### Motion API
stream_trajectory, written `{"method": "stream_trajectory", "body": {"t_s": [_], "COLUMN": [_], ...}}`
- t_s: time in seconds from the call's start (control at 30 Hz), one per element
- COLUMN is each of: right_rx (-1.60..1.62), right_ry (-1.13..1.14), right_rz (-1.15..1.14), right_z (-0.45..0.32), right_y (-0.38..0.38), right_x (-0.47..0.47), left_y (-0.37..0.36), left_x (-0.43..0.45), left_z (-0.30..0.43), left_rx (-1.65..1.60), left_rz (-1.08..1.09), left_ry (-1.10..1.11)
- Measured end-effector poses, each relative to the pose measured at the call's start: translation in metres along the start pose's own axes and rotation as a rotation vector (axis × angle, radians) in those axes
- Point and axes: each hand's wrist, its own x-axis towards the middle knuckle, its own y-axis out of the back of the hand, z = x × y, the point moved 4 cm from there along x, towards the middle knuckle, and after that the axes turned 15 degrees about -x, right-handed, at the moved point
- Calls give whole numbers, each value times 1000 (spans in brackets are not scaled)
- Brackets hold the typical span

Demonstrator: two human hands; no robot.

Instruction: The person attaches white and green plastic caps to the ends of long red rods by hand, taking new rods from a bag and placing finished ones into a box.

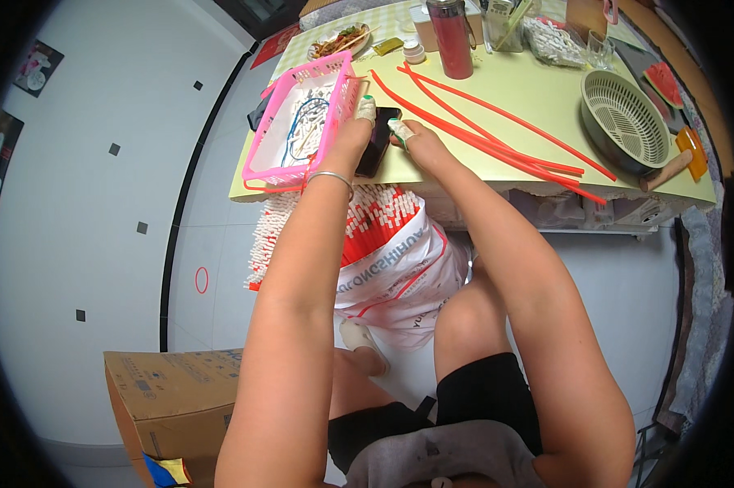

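Observation:
A black smartphone (377, 146) lies between my two hands near the table's front edge. My left hand (356, 131) is at its left side, beside a pink plastic basket (258, 160). My right hand (424, 145) meets its right edge with the thumb. Both thumbs wear pale wraps, and the undersides of my fingers are hidden, so my grip is unclear. Inside the basket are many small white pieces (311, 125) and a blue cord (290, 137). Several red tubes (486, 143) stretch across the table right of my hands.
Below the table edge, a white woven sack (397, 287) holds many white-tipped red sticks (373, 229). A grey-green colander (626, 122) and a wood-handled tool (666, 171) occupy the table's right side. Farther back stand a red bottle (452, 46) and a food plate (341, 41). A cardboard box (184, 384) sits lower left.

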Motion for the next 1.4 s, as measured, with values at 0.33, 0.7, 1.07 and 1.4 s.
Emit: {"method": "stream_trajectory", "body": {"t_s": [0.33,0.7,1.07,1.4], "right_rx": [93,189,41,-484], "right_ry": [-77,-26,48,239], "right_rz": [-54,-23,92,-112], "right_z": [-3,-19,-7,-19], "right_y": [-1,9,11,-19], "right_x": [1,-14,-10,-140], "left_y": [0,19,3,48], "left_x": [-3,25,-33,-213], "left_z": [3,-33,9,-55], "left_rx": [-108,-293,-202,120], "left_rz": [-19,-103,-72,29], "left_ry": [-19,75,-46,-410]}}
